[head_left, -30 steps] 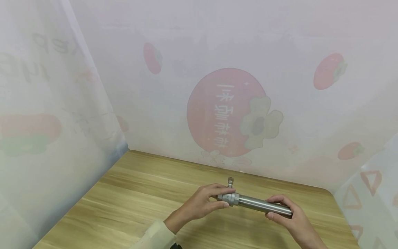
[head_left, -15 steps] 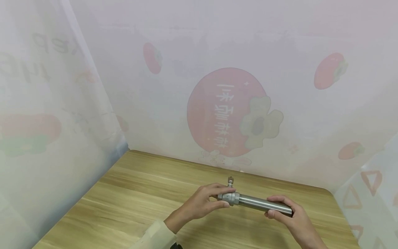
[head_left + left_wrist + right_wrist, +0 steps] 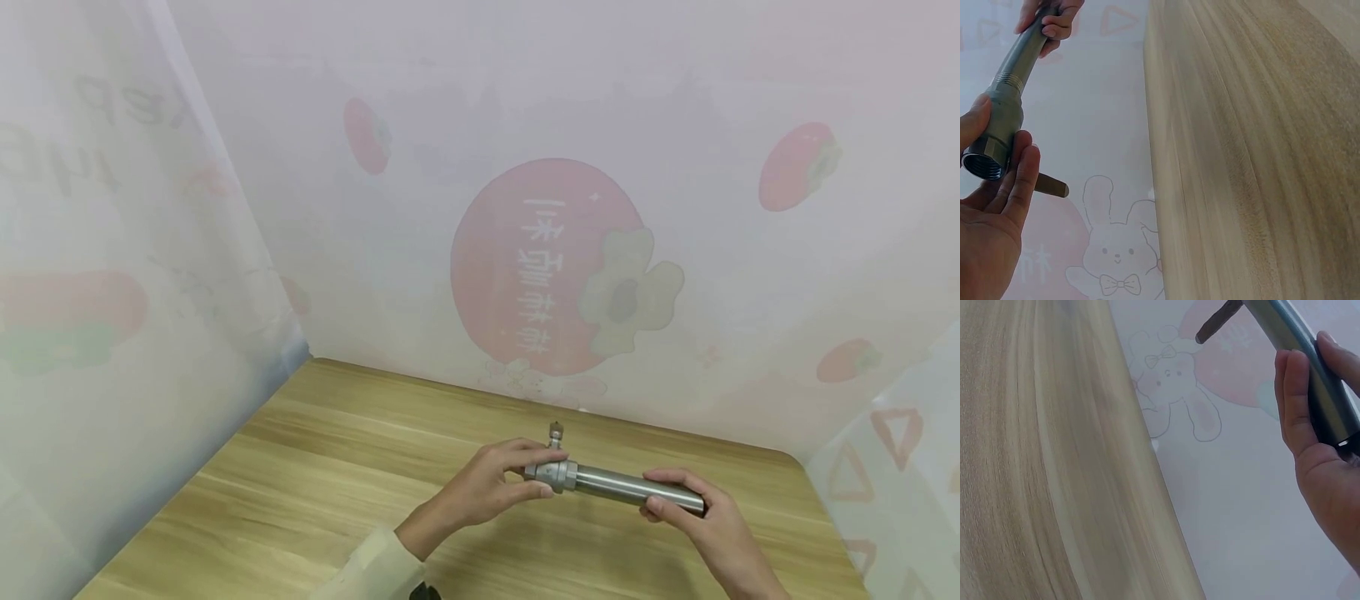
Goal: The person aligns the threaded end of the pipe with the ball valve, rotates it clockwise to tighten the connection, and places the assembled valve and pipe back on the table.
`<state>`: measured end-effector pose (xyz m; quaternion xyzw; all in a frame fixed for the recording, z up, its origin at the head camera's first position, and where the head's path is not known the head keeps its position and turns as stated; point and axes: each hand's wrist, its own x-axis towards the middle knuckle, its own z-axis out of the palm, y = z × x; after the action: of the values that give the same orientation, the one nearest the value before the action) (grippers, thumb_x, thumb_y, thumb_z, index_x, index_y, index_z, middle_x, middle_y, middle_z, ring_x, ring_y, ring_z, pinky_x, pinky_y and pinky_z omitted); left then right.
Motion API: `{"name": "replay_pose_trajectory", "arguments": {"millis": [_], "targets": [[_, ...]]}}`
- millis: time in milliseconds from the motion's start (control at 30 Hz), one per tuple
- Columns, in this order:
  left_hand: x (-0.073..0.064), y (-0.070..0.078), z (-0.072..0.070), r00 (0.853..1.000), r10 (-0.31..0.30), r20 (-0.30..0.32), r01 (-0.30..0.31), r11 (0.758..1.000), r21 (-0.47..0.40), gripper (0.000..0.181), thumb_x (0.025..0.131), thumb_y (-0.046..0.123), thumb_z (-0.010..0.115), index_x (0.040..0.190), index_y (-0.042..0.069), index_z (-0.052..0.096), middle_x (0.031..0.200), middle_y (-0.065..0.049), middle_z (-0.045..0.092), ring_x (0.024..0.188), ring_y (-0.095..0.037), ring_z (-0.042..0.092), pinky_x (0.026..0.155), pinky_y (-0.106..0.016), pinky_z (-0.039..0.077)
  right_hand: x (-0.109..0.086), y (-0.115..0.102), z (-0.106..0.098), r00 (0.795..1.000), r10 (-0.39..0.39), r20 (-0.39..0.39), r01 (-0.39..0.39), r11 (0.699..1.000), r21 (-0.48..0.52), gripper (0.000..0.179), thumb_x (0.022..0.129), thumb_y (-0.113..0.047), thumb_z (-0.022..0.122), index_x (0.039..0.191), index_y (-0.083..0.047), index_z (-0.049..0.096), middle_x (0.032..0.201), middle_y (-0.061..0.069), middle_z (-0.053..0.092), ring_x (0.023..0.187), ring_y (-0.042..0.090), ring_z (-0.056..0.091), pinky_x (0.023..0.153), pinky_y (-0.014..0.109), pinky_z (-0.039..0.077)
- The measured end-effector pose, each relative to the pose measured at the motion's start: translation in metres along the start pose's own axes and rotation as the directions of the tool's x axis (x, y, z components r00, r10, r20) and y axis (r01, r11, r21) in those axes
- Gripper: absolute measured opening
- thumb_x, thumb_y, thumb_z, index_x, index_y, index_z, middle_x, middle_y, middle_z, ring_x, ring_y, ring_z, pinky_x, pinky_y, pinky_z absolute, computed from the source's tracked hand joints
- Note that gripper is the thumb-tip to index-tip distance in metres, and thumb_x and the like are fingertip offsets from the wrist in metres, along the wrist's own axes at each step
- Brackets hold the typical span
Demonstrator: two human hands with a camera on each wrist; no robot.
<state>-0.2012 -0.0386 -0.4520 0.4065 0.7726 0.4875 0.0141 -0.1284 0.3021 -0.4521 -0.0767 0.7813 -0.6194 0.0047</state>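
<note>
My left hand [image 3: 491, 485] grips a metal valve [image 3: 553, 475] between thumb and fingers, above the table. A small lever handle [image 3: 556, 432] sticks out from the valve's far side. In the left wrist view, the valve's threaded open end [image 3: 985, 164] faces the camera, and the handle [image 3: 1052, 185] shows past my fingertips. A smooth steel pipe [image 3: 626, 487] runs right from the valve, with exposed threads [image 3: 1010, 80] where they join. My right hand [image 3: 705, 510] holds the pipe's far end, thumb on the near side. The right wrist view shows fingers and thumb around the pipe [image 3: 1297, 353].
The wood-grain table [image 3: 300, 467] lies beneath both hands. Pale printed curtains [image 3: 375, 250] with persimmon drawings rise at its back edge and both sides. A small black object [image 3: 425, 592] shows at the bottom by the left sleeve [image 3: 378, 567].
My right thumb and fingers have shifted around the pipe, the thumb coming higher onto its near side. The left hand keeps its grip on the valve. The head view tilts slightly.
</note>
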Motion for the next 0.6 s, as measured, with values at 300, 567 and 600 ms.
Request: {"name": "replay_pose_trajectory", "arguments": {"millis": [300, 567, 600], "targets": [[0.0017, 0.0012, -0.0013, 1.0, -0.009, 0.002, 0.009, 1.0, 0.006, 0.051, 0.101, 0.025, 0.079, 0.151, 0.022, 0.067, 0.147, -0.009, 0.068, 0.128, -0.021, 0.069, 0.103, -0.029, 0.06, 0.002, -0.0017, -0.0007, 1.0, 0.002, 0.022, -0.002, 1.0, 0.015, 0.039, 0.109, -0.01, 0.068, 0.143, 0.007, 0.061, 0.115, 0.007, 0.077, 0.097, 0.02, 0.078, 0.088, 0.03, 0.066], [0.001, 0.0001, 0.0001, 1.0, -0.01, 0.01, 0.01, 1.0, 0.001, 0.051, 0.102, 0.027, 0.078, 0.151, 0.023, 0.067, 0.148, -0.009, 0.068, 0.128, -0.022, 0.069, 0.103, -0.027, 0.059, -0.0005, 0.0002, -0.001, 0.997, -0.045, 0.061, 0.042, 0.997, 0.059, 0.042, 0.103, 0.001, 0.071, 0.143, 0.005, 0.057, 0.129, -0.003, 0.071, 0.103, 0.016, 0.076, 0.089, 0.031, 0.066], [0.0007, -0.0001, 0.0004, 1.0, -0.007, 0.008, 0.007, 1.0, 0.004, 0.051, 0.102, 0.027, 0.078, 0.151, 0.023, 0.067, 0.148, -0.009, 0.068, 0.128, -0.022, 0.069, 0.103, -0.027, 0.059, -0.0011, 0.0001, -0.0011, 0.997, -0.043, 0.061, 0.04, 0.998, 0.049, 0.043, 0.102, 0.0, 0.072, 0.142, 0.003, 0.057, 0.13, -0.004, 0.071, 0.105, 0.016, 0.075, 0.089, 0.031, 0.065]]}}
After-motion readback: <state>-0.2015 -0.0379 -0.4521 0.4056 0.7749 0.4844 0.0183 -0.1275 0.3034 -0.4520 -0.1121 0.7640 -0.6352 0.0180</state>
